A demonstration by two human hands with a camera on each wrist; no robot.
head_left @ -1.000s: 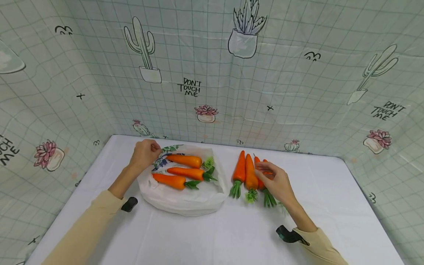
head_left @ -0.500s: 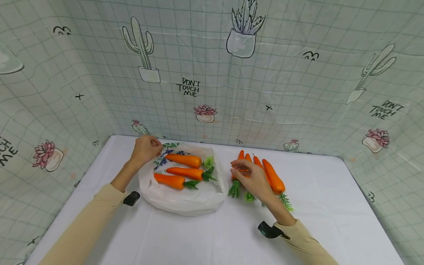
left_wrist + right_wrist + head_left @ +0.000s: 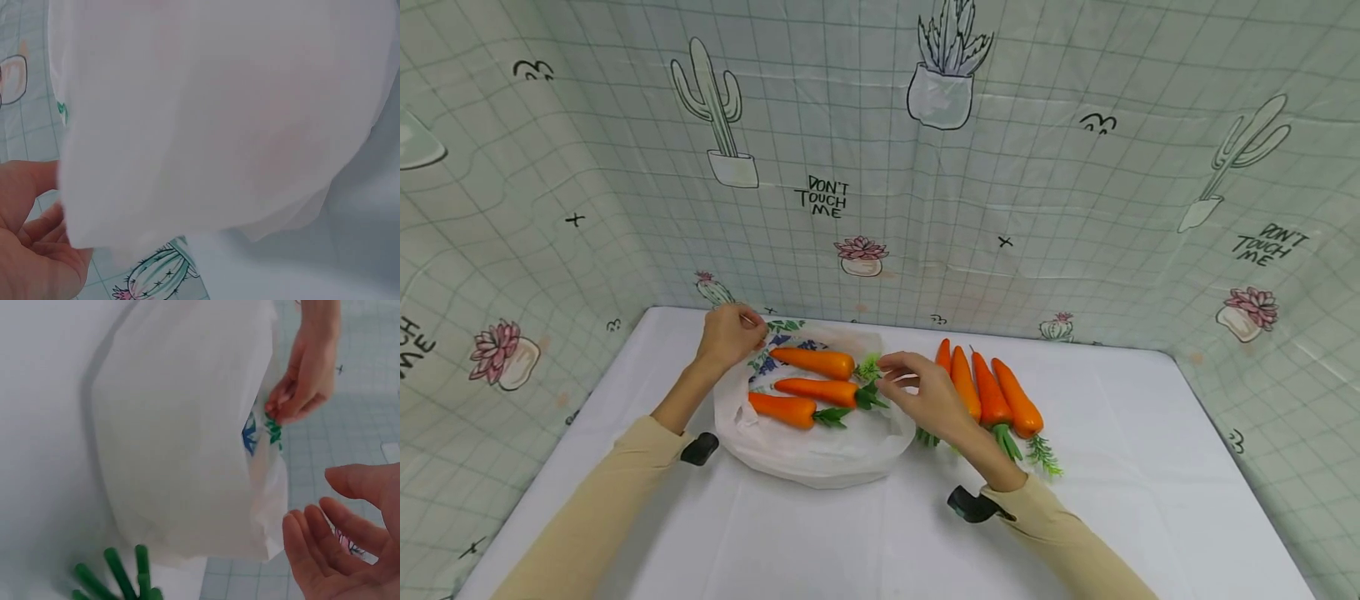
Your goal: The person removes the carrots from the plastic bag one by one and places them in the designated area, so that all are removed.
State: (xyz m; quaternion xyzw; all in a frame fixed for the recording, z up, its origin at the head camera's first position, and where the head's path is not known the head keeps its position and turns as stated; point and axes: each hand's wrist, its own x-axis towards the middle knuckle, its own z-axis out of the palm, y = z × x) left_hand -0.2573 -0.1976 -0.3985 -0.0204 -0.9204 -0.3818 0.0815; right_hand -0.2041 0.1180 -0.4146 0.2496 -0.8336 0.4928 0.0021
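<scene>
A white plastic bag [image 3: 812,462] with a blue and green print lies with its mouth spread at the left of the table. Three orange carrots [image 3: 815,362] with green tops are inside it. My left hand [image 3: 730,340] pinches the bag's rim at its far left corner; the left wrist view also has this hand [image 3: 37,237] at the white plastic. Over the bag's right edge is my right hand [image 3: 928,393], its fingers loosely bent and holding nothing. The right wrist view shows those fingers [image 3: 306,550] apart from one another, close by the bag.
To the right of the bag, several more carrots [image 3: 1017,400] lie side by side, tips away from me, partly behind my right forearm. The white table [image 3: 1120,467] ends at a patterned cloth backdrop [image 3: 1045,200] behind and on both sides.
My right hand has moved left, from above the loose carrots to the bag's right edge, with nothing in it. The left hand keeps its grip on the rim, barely shifting.
</scene>
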